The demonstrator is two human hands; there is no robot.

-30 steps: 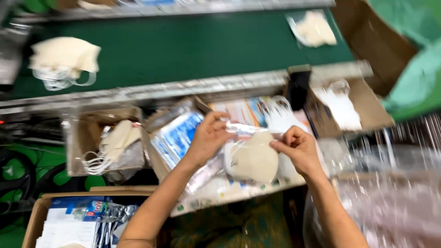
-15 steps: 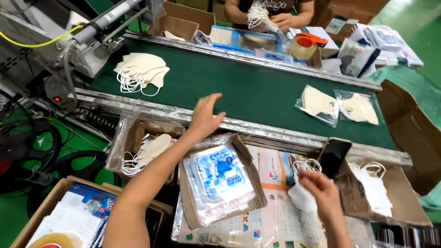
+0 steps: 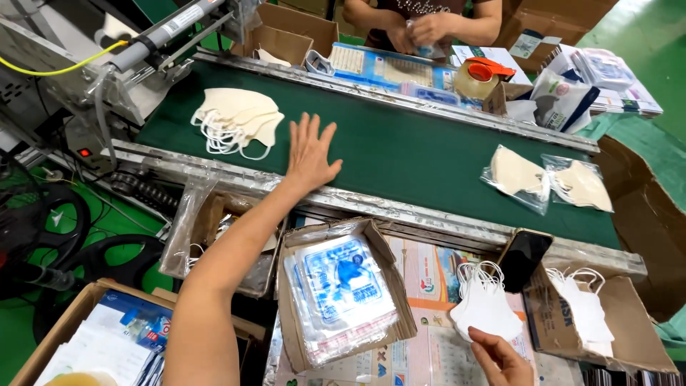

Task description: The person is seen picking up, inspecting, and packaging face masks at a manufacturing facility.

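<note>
My left hand (image 3: 311, 152) is stretched out flat over the green conveyor belt (image 3: 400, 146), fingers spread, holding nothing. A pile of cream face masks (image 3: 236, 119) lies on the belt just to its left, not touched. My right hand (image 3: 500, 357) at the bottom edge pinches the lower edge of a white mask (image 3: 484, 307) with ear loops. Between my arms sits a cardboard box of clear printed bags (image 3: 343, 289).
Two bagged masks (image 3: 550, 180) lie on the belt's right. A black phone (image 3: 524, 259) leans by a box of white masks (image 3: 593, 314). Another person's hands (image 3: 421, 28) work across the belt near a tape dispenser (image 3: 479, 75). Machinery (image 3: 107, 64) stands at the left.
The view has swung up from the work surface to the belt. My left hand has reached forward onto the belt toward the mask pile. My right hand keeps the white mask low.
</note>
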